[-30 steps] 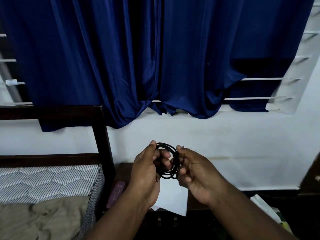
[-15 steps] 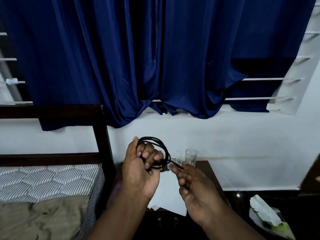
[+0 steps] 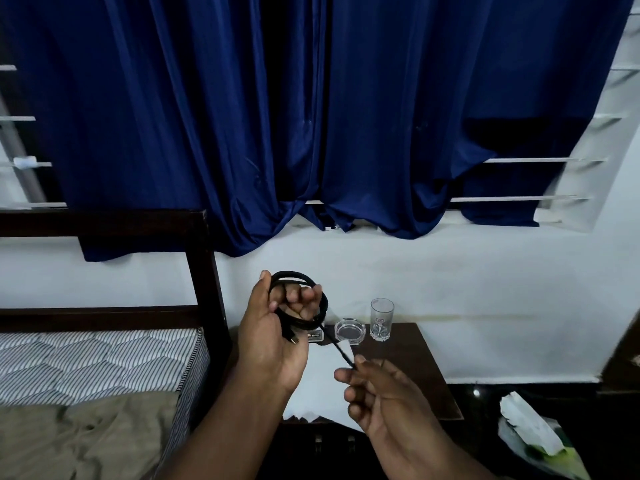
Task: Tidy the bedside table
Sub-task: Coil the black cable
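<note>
A black cable [image 3: 299, 299] is wound in loops around the fingers of my left hand [image 3: 277, 330], which holds it above the dark wooden bedside table [image 3: 412, 368]. One loose end runs down and right to my right hand [image 3: 377, 393], which pinches it between the fingertips. A plug end pokes out below my left palm. On the table stand a clear drinking glass [image 3: 381, 319], a glass ashtray [image 3: 349, 330], a small dark box [image 3: 315, 336] and a white paper [image 3: 322, 382].
A bed with a striped mattress [image 3: 97, 358] and dark headboard post [image 3: 207, 282] is at the left. Blue curtains [image 3: 311, 116] hang over the window behind. A crumpled bag [image 3: 533, 431] lies on the floor at the right.
My hands have moved apart. The right hand has drawn the cable's loose end down and right, while the left keeps the coil. The glass and ashtray have come into view.
</note>
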